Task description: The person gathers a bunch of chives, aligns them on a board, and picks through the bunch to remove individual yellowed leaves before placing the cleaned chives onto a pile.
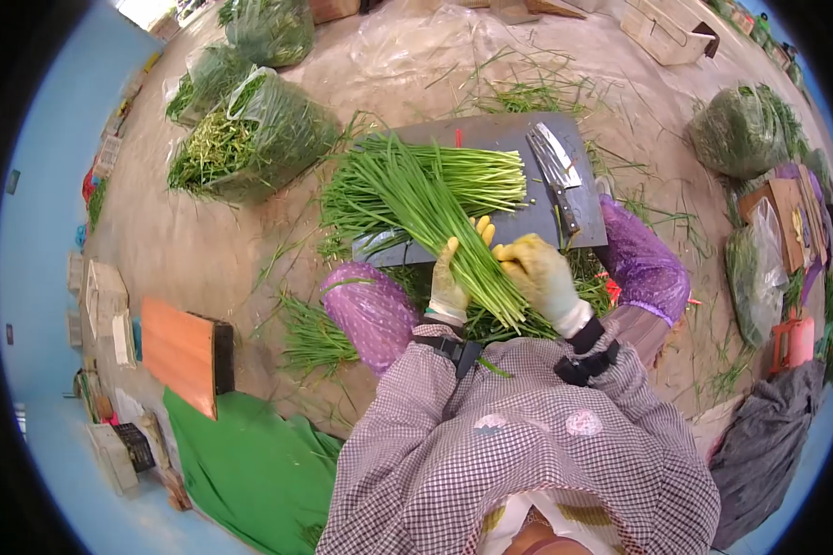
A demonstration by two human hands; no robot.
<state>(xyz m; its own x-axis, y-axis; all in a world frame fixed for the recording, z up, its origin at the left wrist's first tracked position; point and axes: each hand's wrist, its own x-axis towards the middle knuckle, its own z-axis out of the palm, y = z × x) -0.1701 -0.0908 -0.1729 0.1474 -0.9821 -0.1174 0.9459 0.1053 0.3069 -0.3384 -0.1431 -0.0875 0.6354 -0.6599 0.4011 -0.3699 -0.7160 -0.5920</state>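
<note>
While the left hand (448, 287) clasps green stalks (435, 211), what the curled right hand (543, 280) holds, if anything, is hidden.

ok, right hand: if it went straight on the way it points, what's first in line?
The right hand points up and left in the view, so probably the bunch of green stalks in the left hand. Hand and stalks look near touching; depth is unclear.
</note>
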